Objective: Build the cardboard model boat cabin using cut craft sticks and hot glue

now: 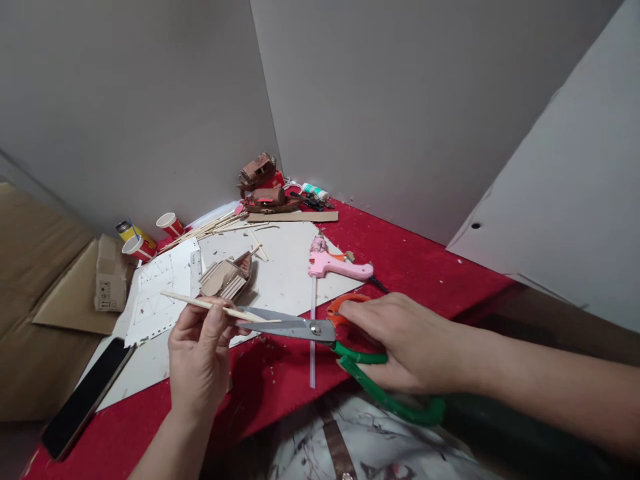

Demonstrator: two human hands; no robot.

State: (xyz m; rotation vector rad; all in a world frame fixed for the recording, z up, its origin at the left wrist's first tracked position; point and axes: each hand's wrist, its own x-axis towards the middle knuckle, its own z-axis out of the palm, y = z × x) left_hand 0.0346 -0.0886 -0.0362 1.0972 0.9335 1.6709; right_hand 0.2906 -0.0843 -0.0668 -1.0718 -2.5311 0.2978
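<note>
My left hand [203, 347] pinches a thin wooden stick [193, 301] between thumb and fingers. In my right hand [405, 340] is a pair of scissors [295, 328] with one orange and one green handle. The blades reach left to the stick's right end, which lies along or between them; whether they bite into it I cannot tell. Just beyond my left hand, a small wooden model boat [227, 277] sits on the white board [285, 287]. A pink glue gun [340, 267] lies past the scissors, its clear glue stick [313, 360] pointing toward me and passing under the blades.
A bundle of thin sticks [210, 230], two paper cups [170, 225] and a drawn sheet [163, 290] are at the left. Two brown model boats [270, 200] stand in the back corner. A phone [87, 400] lies front left, beside a cardboard box [45, 300]. Grey walls [365, 113] enclose the red tabletop [400, 253].
</note>
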